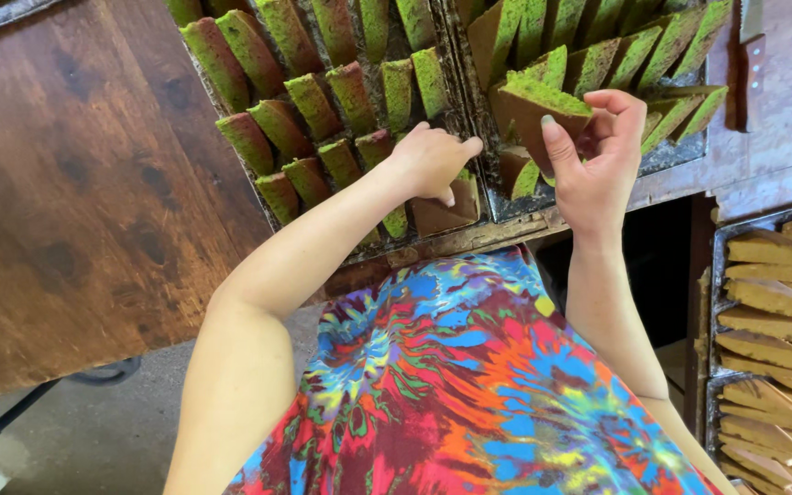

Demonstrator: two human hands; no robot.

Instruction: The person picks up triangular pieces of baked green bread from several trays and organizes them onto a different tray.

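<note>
Bare arms, bright tie-dye dress (451, 385) (swirling rainbow colours).

Dark, worn brown wooden counter (75, 202) fills the nine and ten o'clock side, daylight glancing off its grain. Down at seven o'clock, grey concrete floor (112, 431) shows below its edge.

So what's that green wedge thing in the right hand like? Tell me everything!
The wedge slice looks like spongy cake: a bright green top face, brown sides and a darker crust edge. The right hand pinches it between thumb and fingers, lifted and tilted just above the right baking tray, which is packed with more green slices standing on edge. Only that hand touches it.
</note>
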